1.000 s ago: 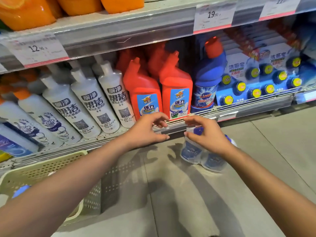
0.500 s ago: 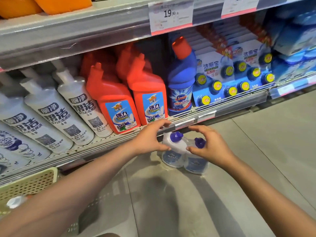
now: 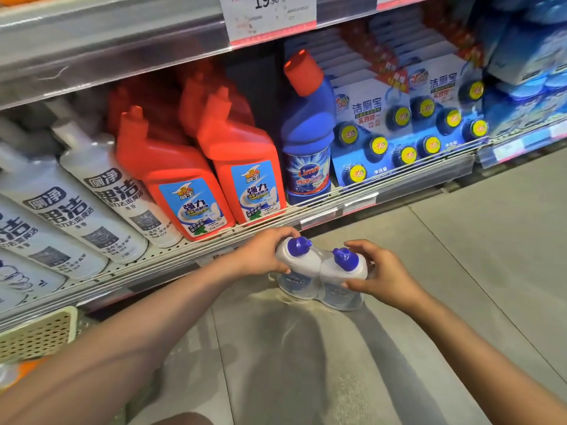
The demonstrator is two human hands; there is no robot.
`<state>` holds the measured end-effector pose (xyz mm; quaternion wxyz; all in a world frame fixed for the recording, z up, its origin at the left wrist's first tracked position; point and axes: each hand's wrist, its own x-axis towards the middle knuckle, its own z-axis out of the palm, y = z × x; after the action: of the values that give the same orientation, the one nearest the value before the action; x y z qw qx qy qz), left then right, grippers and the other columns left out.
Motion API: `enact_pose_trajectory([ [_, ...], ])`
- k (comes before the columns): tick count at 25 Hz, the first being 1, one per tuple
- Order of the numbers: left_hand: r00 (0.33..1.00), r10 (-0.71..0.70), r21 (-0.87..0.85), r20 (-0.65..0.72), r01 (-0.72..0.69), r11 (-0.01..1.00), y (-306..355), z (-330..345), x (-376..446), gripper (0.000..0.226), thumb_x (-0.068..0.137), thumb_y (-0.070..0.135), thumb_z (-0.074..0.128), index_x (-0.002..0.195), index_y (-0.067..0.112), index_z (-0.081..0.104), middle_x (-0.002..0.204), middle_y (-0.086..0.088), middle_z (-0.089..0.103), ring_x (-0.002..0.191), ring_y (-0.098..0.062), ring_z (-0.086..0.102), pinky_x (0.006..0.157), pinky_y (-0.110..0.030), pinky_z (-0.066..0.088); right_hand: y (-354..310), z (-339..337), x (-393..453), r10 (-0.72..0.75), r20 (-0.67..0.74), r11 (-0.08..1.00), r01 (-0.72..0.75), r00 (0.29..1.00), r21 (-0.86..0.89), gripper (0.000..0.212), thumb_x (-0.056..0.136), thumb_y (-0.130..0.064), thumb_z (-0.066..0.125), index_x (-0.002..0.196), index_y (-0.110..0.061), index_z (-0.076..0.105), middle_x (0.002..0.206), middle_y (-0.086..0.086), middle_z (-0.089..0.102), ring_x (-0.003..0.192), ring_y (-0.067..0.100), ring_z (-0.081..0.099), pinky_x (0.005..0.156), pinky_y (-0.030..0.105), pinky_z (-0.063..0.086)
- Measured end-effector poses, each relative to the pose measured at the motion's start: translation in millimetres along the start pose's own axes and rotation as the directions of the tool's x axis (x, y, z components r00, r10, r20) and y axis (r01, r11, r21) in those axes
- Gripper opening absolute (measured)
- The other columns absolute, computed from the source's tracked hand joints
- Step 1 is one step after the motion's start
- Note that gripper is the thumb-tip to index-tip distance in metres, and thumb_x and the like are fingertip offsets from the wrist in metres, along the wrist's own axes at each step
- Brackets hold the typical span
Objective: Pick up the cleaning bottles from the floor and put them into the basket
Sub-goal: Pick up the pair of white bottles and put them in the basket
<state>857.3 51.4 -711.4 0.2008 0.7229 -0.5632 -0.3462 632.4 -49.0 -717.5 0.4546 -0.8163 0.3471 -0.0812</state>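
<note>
cleaning bottles (image 3: 322, 271) upright on floor (image 3: 429, 286), purple caps up | your left hand (image 3: 264, 256) and right hand (image 3: 383, 279) fingers clasp them

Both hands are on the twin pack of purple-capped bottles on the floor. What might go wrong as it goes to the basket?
1. The left hand and right hand press only the upper sides of the twin pack, so the grip may slip on lifting.
2. The basket sits far left, near the frame edge; the carry could miss its rim.
3. The shelf edge is close behind; the pack may knock it.
</note>
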Motion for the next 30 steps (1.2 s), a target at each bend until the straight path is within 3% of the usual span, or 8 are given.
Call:
enact_pose_trajectory([
  [9,0.999,-0.003,-0.023,-0.036,0.002,1.0,4,2,-3,0.046,0.058,-0.001,0.075,0.099,0.008,0.056,0.099,-0.007,0.062,0.095,-0.026,0.059,0.081,-0.032,0.047,0,6,-3,-0.033,0.003,0.999,0.033,0.999,-0.024,0.052,0.058,-0.012,0.081,0.106,-0.02,0.062,0.1,-0.002,0.067,0.089,0.016,0.062,0.074,0.022,0.048],
  [16,1.0,-0.004,-0.084,-0.025,0.002,0.996,-4,1,-23,0.047,0.059,0.004,0.077,0.1,0.012,0.055,0.103,-0.01,0.064,0.097,-0.026,0.06,0.085,-0.043,0.051,-10,14,-13,-0.047,0.02,0.996,0.048,0.999,-0.075,0.054,0.06,-0.014,0.081,0.11,-0.022,0.061,0.1,-0.007,0.065,0.084,0.003,0.058,0.067,0.009,0.042],
  [22,0.999,0.002,-0.137,-0.048,-0.008,0.99,-10,-12,-50,0.047,0.059,0.003,0.077,0.099,0.016,0.055,0.1,-0.004,0.061,0.095,-0.022,0.059,0.084,-0.037,0.049,-32,21,-18,-0.07,0.063,0.992,0.076,0.996,-0.096,0.055,0.061,-0.017,0.081,0.112,-0.024,0.06,0.101,-0.01,0.064,0.083,-0.003,0.056,0.064,0.007,0.04],
  [27,0.995,0.001,-0.142,-0.095,-0.015,0.99,-14,-29,-78,0.049,0.058,0.003,0.079,0.099,0.016,0.056,0.097,0.001,0.06,0.092,-0.017,0.057,0.083,-0.031,0.047,-58,30,-20,-0.106,0.066,0.989,0.112,0.992,-0.093,0.058,0.059,-0.015,0.082,0.112,-0.023,0.06,0.102,-0.008,0.065,0.086,0.008,0.059,0.071,0.016,0.046],
  [30,0.992,-0.013,-0.144,-0.127,-0.006,0.99,-17,-41,-95,0.05,0.058,0.003,0.08,0.101,0.013,0.057,0.098,0.001,0.06,0.094,-0.019,0.059,0.086,-0.035,0.048,-75,36,-20,-0.128,0.062,0.988,0.133,0.99,-0.084,0.06,0.057,-0.013,0.083,0.112,-0.021,0.06,0.101,-0.008,0.064,0.089,0.013,0.06,0.079,0.028,0.053],
])
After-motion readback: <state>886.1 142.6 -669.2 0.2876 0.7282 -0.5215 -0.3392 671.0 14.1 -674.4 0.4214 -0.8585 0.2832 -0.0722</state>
